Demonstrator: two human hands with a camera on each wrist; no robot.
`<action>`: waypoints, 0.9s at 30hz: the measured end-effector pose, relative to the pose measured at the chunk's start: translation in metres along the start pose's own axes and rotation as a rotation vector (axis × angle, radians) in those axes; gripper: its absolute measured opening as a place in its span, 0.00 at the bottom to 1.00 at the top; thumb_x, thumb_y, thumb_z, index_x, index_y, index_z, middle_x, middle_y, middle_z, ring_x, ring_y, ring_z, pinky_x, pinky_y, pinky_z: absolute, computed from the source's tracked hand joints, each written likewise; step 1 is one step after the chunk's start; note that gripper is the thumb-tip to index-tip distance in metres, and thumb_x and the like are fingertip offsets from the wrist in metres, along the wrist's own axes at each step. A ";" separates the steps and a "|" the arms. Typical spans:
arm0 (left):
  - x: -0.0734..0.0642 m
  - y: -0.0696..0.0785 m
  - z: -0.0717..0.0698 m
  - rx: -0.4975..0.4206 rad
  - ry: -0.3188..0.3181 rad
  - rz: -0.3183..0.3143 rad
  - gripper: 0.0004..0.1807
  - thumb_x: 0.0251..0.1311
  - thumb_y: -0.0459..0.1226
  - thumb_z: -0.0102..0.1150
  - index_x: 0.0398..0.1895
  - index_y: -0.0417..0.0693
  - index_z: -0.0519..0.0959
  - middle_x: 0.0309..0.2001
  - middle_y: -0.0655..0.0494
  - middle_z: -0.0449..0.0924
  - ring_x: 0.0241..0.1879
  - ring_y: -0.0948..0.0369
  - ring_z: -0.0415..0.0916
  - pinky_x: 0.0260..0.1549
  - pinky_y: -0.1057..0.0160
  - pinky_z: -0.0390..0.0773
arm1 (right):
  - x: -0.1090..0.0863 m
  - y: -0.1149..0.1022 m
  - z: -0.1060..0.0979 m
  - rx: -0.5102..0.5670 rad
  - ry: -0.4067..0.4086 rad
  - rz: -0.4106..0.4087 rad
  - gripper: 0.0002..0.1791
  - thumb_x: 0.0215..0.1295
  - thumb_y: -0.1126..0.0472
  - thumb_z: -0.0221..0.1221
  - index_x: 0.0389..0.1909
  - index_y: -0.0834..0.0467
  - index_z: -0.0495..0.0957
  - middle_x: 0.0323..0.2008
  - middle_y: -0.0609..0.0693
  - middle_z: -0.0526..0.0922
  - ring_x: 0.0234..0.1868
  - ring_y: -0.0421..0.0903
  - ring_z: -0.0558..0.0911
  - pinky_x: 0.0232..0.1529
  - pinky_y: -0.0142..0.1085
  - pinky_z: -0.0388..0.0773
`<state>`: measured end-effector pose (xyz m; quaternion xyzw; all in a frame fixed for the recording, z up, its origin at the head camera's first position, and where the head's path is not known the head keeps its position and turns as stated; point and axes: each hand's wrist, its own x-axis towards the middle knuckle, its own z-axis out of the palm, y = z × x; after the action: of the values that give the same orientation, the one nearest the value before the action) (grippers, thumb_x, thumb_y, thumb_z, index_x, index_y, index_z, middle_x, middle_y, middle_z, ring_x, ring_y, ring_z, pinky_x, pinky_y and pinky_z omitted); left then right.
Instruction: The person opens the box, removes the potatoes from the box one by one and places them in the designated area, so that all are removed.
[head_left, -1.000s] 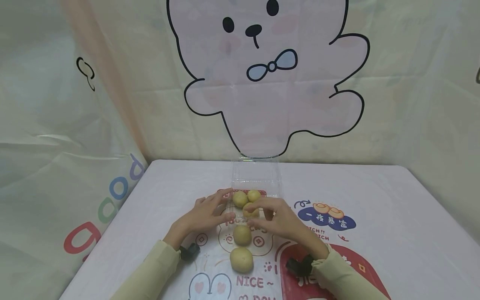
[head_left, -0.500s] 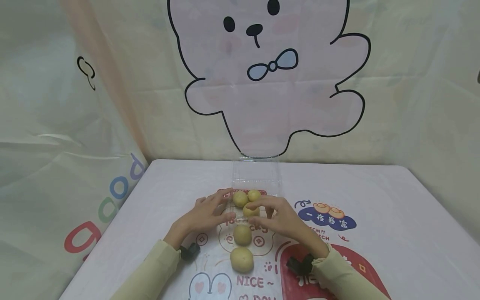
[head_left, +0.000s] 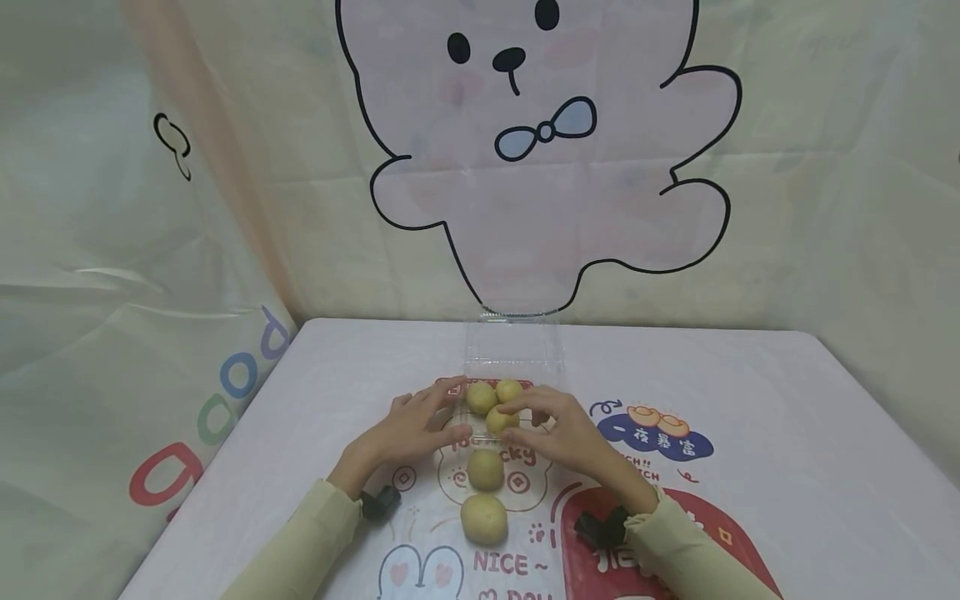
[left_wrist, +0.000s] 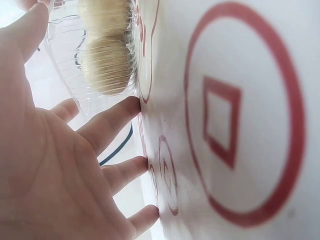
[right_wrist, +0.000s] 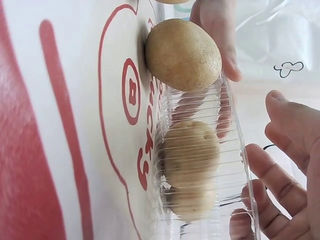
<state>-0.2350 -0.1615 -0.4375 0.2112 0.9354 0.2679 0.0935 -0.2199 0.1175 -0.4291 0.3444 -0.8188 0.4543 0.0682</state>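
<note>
Clear plastic container (right_wrist: 232,150) sits on the desk (head_left: 787,417), lid (head_left: 513,343) folded back on the far side (exact lid angle: can't tell). Three round yellowish potatoes inside: back-left potato (head_left: 482,397), back-right potato (head_left: 509,390), near potato (head_left: 502,420).

Two more are on the desk, on the person's side of the container, lined up front to back: middle potato (head_left: 486,470) just outside the near wall, front potato (head_left: 484,519) closest to the person.

Left hand (head_left: 411,429): at the container's left side, grip apart, nothing held. Thumb is up by the near-left corner of the rim, other fingers spread, several fingertips down on the desk (left wrist view).

Right hand (head_left: 558,429): at the right side, grip also apart. Fingers loosely bent over the right rim, index and thumb near the near potato with a gap between them, not clamped on it.

Each wrist carries a small dark unit: left unit (head_left: 381,503), right unit (head_left: 600,529). Sleeves (head_left: 315,533) are pale yellow-green. Behind the desk, a backdrop (head_left: 630,200) with a bear outline and blue bow tie.
</note>
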 end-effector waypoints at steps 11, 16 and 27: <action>0.001 0.001 0.000 0.001 0.004 -0.003 0.47 0.63 0.70 0.52 0.81 0.73 0.47 0.74 0.57 0.69 0.79 0.52 0.58 0.76 0.33 0.43 | -0.001 0.001 -0.001 -0.019 0.004 0.022 0.17 0.60 0.57 0.72 0.50 0.55 0.86 0.44 0.50 0.87 0.35 0.54 0.79 0.37 0.37 0.78; 0.000 0.002 0.000 -0.003 0.007 0.001 0.47 0.63 0.69 0.53 0.81 0.72 0.48 0.75 0.57 0.69 0.79 0.51 0.58 0.76 0.32 0.43 | 0.000 0.001 -0.001 -0.032 0.003 0.040 0.17 0.60 0.57 0.72 0.50 0.53 0.86 0.44 0.49 0.87 0.34 0.48 0.78 0.36 0.40 0.79; 0.000 0.002 0.001 -0.003 0.006 -0.018 0.46 0.63 0.68 0.55 0.80 0.74 0.48 0.75 0.57 0.69 0.79 0.51 0.58 0.76 0.31 0.43 | 0.000 -0.001 -0.002 -0.046 0.000 0.073 0.18 0.61 0.54 0.72 0.52 0.53 0.86 0.44 0.48 0.86 0.35 0.45 0.77 0.35 0.38 0.78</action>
<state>-0.2342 -0.1592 -0.4375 0.2019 0.9371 0.2691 0.0932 -0.2196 0.1191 -0.4278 0.3126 -0.8410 0.4377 0.0593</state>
